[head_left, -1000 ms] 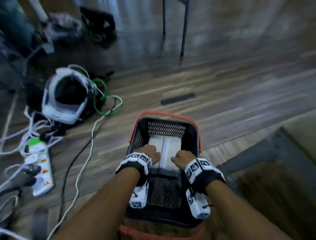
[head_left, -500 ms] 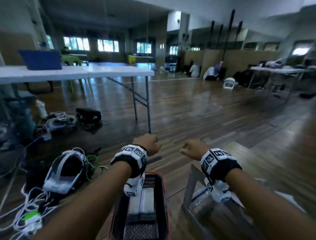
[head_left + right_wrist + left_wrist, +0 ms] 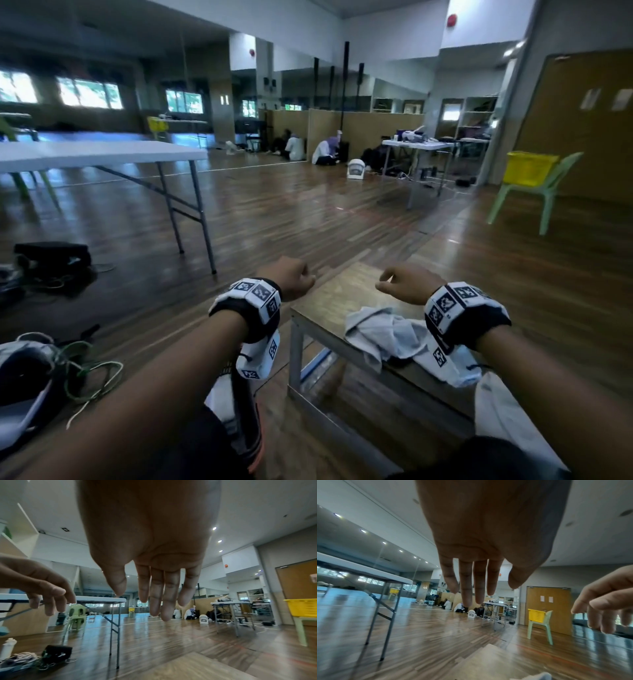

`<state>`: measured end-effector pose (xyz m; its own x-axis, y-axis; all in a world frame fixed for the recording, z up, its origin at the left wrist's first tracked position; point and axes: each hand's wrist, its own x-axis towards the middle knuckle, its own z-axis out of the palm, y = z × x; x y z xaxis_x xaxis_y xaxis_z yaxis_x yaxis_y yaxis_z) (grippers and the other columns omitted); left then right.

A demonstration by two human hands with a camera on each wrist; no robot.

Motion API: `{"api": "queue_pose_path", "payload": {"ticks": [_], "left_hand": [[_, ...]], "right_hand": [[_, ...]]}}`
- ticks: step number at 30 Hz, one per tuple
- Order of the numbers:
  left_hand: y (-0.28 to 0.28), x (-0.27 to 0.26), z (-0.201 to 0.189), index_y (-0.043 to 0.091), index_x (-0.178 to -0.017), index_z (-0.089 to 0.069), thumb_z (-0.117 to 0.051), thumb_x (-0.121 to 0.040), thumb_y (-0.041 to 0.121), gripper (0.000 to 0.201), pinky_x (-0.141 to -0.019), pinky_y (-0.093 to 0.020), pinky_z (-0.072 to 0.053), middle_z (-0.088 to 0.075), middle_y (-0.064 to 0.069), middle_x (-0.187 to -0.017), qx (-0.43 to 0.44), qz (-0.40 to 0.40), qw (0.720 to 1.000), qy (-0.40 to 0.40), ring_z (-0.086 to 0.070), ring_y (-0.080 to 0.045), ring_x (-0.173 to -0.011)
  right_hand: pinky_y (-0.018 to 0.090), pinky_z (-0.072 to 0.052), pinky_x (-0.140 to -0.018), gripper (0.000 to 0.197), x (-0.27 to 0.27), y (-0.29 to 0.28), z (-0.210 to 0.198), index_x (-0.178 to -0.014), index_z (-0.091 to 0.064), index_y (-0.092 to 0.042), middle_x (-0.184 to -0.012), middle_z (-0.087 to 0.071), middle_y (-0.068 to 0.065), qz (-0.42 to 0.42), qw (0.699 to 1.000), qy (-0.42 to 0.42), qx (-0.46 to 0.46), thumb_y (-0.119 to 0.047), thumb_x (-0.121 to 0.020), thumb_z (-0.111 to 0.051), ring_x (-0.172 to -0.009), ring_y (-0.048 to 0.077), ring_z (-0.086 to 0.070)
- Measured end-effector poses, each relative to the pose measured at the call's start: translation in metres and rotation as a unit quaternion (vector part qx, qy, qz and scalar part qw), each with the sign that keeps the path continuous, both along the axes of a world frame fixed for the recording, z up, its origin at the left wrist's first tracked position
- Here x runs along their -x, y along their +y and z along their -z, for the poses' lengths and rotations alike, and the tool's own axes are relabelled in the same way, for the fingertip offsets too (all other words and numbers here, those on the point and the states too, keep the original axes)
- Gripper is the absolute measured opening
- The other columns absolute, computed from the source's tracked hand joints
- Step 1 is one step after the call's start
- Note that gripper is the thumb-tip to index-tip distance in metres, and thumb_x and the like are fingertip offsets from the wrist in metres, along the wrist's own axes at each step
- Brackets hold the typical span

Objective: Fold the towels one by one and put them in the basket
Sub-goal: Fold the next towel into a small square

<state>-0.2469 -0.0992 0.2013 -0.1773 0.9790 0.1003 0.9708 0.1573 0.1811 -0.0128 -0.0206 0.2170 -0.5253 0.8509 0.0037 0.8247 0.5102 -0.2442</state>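
Both hands hang in the air in front of the person, empty and touching nothing. The left hand [image 3: 290, 278] is out over the floor just left of the small wooden table [image 3: 346, 294]; from the left wrist view its fingers [image 3: 477, 582] point loosely downward, slightly spread, with the thumb off to the side. The right hand [image 3: 406, 283] is above the far end of that table, and its fingers [image 3: 164, 591] also dangle relaxed and a little apart, thumb separate. The two hands are level with each other and clearly apart. On the near part of the table, under the right wrist, lies a crumpled grey towel [image 3: 383, 334], unfolded and bunched, with one corner drooping over the table's front edge. More pale cloth [image 3: 503, 414] shows lower right, beside the person's knee; whether it is another towel cannot be told. The basket [image 3: 247, 404] stands on the floor below the left forearm, mostly hidden by it; a dark wall with an orange rim shows, and something pale lies inside, though its shape cannot be made out. Further off, a yellow crate [image 3: 527, 168] sits on a green chair [image 3: 544, 192].
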Motion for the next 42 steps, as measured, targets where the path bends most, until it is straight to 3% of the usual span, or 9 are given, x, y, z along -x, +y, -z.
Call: {"api": "queue_pose_path", "payload": {"ticks": [4,7,13,19,23,27,34,39,42], "left_hand": [[0.027,-0.029,0.02,0.023,-0.108,-0.059,-0.046,-0.09,0.048,0.034,-0.082,-0.034,-0.046,-0.062,-0.005,-0.117,0.004,0.042,0.999,0.002,-0.058,-0.027,-0.106],[0.048,-0.045,0.037,0.021,-0.112,-0.058,-0.045,-0.092,0.047,0.036,-0.075,-0.03,-0.04,-0.062,-0.004,-0.118,0.004,0.068,0.998,0.0,-0.057,-0.025,-0.107],[0.1,-0.056,0.099,0.022,-0.11,-0.058,-0.045,-0.09,0.047,0.035,-0.084,-0.033,-0.045,-0.063,-0.004,-0.116,0.04,0.112,0.993,-0.017,-0.058,-0.025,-0.104],[0.148,-0.064,0.159,0.02,-0.126,-0.049,-0.05,-0.091,0.039,0.039,-0.097,-0.037,-0.04,-0.052,-0.001,-0.13,0.08,0.106,0.99,-0.043,-0.05,-0.023,-0.118],[0.174,-0.067,0.19,0.017,-0.109,-0.056,-0.056,-0.086,0.038,0.031,-0.089,-0.042,-0.044,-0.058,-0.005,-0.112,0.044,0.101,0.991,-0.075,-0.056,-0.028,-0.104],[0.184,-0.063,0.207,0.019,-0.107,-0.063,-0.049,-0.092,0.034,0.025,-0.084,-0.036,-0.045,-0.066,-0.002,-0.107,-0.039,0.101,0.99,-0.092,-0.059,-0.025,-0.099],[0.182,-0.053,0.191,0.016,-0.101,-0.057,-0.046,-0.093,0.031,0.02,-0.078,-0.037,-0.042,-0.068,-0.006,-0.093,-0.107,0.124,0.98,-0.112,-0.062,-0.029,-0.088],[0.175,-0.065,0.126,0.019,-0.107,-0.054,-0.041,-0.095,0.026,0.019,-0.087,-0.035,-0.034,-0.066,-0.005,-0.103,-0.139,0.159,0.975,-0.07,-0.058,-0.027,-0.098],[0.172,-0.074,0.072,0.022,-0.109,-0.055,-0.042,-0.093,0.023,0.021,-0.092,-0.034,-0.03,-0.063,-0.002,-0.111,-0.16,0.191,0.968,-0.017,-0.054,-0.024,-0.108]], "right_hand": [[0.04,-0.05,-0.087,0.034,-0.032,0.013,0.016,-0.105,-0.064,-0.021,-0.112,-0.065,0.0,0.032,0.999,-0.003,-0.002,-0.048,-0.088,-0.053,-0.099,0.018,-0.061],[0.037,-0.05,-0.084,0.03,-0.044,0.027,0.036,-0.102,-0.065,-0.021,-0.11,-0.066,0.001,0.038,0.999,-0.008,0.008,-0.045,-0.088,-0.053,-0.096,0.018,-0.061],[0.034,-0.051,-0.081,0.027,-0.047,0.072,0.093,-0.104,-0.064,-0.025,-0.106,-0.067,-0.001,0.042,0.998,-0.023,0.04,-0.042,-0.086,-0.053,-0.092,0.018,-0.061],[0.035,-0.046,-0.091,0.028,-0.031,0.129,0.142,-0.116,-0.059,-0.021,-0.119,-0.061,0.003,0.011,0.999,-0.034,0.023,-0.029,-0.09,-0.051,-0.108,0.022,-0.056],[0.042,-0.036,-0.102,0.037,-0.015,0.157,0.166,-0.13,-0.048,-0.024,-0.134,-0.051,-0.001,-0.019,0.996,-0.079,-0.038,-0.025,-0.093,-0.046,-0.125,0.023,-0.043],[0.043,-0.032,-0.104,0.04,-0.005,0.172,0.183,-0.132,-0.045,-0.028,-0.135,-0.051,-0.002,-0.04,0.993,-0.107,-0.039,-0.023,-0.092,-0.045,-0.124,0.021,-0.044],[0.035,-0.028,-0.094,0.016,-0.011,0.158,0.17,-0.099,-0.062,-0.026,-0.103,-0.065,-0.005,-0.018,0.997,-0.042,-0.068,-0.029,-0.093,-0.047,-0.1,0.018,-0.056],[0.035,-0.028,-0.091,0.013,-0.032,0.139,0.107,-0.079,-0.049,-0.029,-0.081,-0.057,-0.008,-0.006,0.996,0.02,-0.089,-0.031,-0.092,-0.05,-0.091,0.017,-0.057],[0.036,-0.031,-0.091,0.01,-0.052,0.127,0.052,-0.081,-0.056,-0.027,-0.087,-0.062,-0.007,-0.003,0.991,0.039,-0.128,-0.031,-0.09,-0.054,-0.092,0.018,-0.058]]}}
